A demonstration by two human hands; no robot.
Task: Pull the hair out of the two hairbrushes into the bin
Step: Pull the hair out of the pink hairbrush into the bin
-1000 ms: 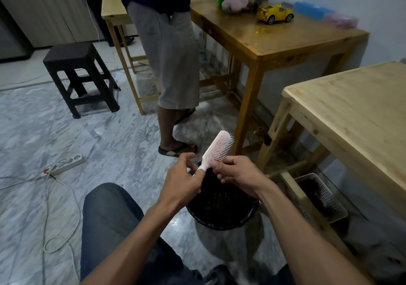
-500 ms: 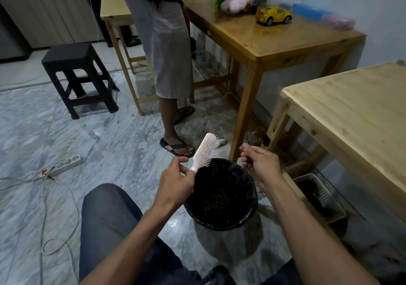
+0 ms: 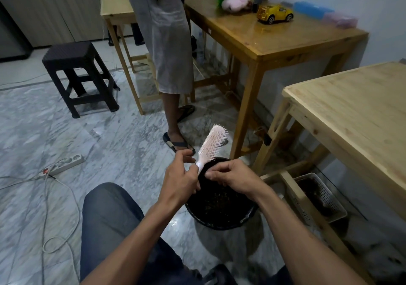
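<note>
Over the black bin (image 3: pixel 222 210), left hand (image 3: pixel 180 181) grips the pink hairbrush (image 3: pixel 212 145) handle; right hand (image 3: pixel 232 178) fingers curl together, strands unseen. Best pluck low, directly above the bin.

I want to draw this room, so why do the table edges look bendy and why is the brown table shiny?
In the head view, the wide-angle lens bows straight lines, so the pale wooden table looks curved near the right edge. The same view shows glare on the varnished brown table beside the yellow toy car. The room is dim, yet the pink plastic hairbrush is sharp.
</note>
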